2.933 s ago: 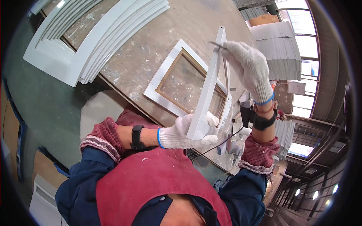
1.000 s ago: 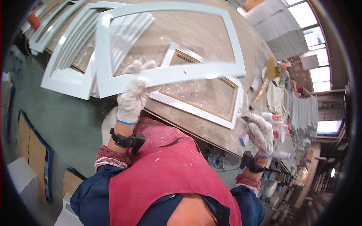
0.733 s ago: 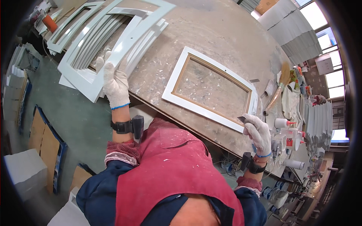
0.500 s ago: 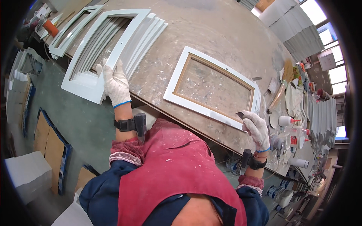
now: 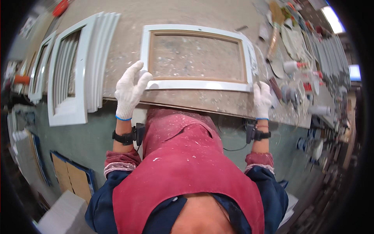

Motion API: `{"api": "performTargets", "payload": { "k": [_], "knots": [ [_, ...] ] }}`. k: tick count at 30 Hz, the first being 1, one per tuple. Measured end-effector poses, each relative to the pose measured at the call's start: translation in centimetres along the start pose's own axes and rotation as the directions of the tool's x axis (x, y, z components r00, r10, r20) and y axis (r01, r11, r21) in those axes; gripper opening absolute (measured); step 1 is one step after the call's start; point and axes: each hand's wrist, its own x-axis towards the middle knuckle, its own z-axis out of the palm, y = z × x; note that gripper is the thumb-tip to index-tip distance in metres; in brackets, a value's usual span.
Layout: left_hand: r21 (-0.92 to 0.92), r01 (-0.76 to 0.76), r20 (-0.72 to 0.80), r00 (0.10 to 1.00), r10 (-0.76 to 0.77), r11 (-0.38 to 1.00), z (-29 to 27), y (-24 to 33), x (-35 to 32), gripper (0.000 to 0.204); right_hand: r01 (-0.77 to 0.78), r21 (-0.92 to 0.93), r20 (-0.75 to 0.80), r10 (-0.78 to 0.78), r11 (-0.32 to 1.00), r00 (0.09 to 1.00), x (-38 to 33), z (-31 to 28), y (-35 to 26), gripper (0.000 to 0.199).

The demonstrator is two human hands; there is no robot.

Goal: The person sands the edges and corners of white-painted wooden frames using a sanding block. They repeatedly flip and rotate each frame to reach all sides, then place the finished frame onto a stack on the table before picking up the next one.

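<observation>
A white rectangular frame [image 5: 198,85] with a brown inner edge lies flat on the workbench before me. My left hand [image 5: 130,90], in a white knit glove, is at its near left corner, thumb and fingers apart. It grips nothing; whether it touches the corner I cannot tell. At the near right corner my right hand [image 5: 262,99], gloved too, has its fingers closed around a small flat metal blade [image 5: 257,80]. Only a thin edge of the blade shows. Left of my left hand, several white frames [image 5: 81,82] lean together in an overlapping row.
The workbench [image 5: 210,98] ends just in front of my apron. On its right stand glue bottles [image 5: 291,66] with red tips, a brush [image 5: 276,23], rags and a grey tape roll. Boards [image 5: 72,175] rest on the floor to the left.
My left hand has let go of the leaning white frame and moved right to the lying one. My view has turned, so the lying frame appears straighter. The right hand remains by its right end.
</observation>
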Motion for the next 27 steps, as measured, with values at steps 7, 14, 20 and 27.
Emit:
{"api": "performTargets", "payload": {
  "k": [7,14,20,27],
  "knots": [
    [0.292,-0.653,0.614,0.688,0.386,0.699,9.4,3.9,-1.0,0.056,-0.221,0.237,-0.067,0.243,0.946,0.968,-4.2,2.2,-1.1,0.034],
    [0.339,-0.706,0.648,0.655,0.389,0.622,14.2,3.6,-1.8,0.064,-0.454,0.485,0.168,0.43,0.747,0.887,-8.6,1.6,-2.5,0.033],
    [0.375,-0.777,0.682,0.601,0.418,0.505,13.6,4.0,-2.3,0.065,-0.529,0.73,0.493,0.203,0.432,0.846,-12.8,-0.4,-6.0,0.031],
    [0.282,-0.839,0.742,0.498,0.449,0.465,11.0,4.1,-1.8,0.055,-0.446,0.745,0.523,-0.02,0.496,0.852,-12.7,-1.8,-6.1,0.024]
  ]
}}
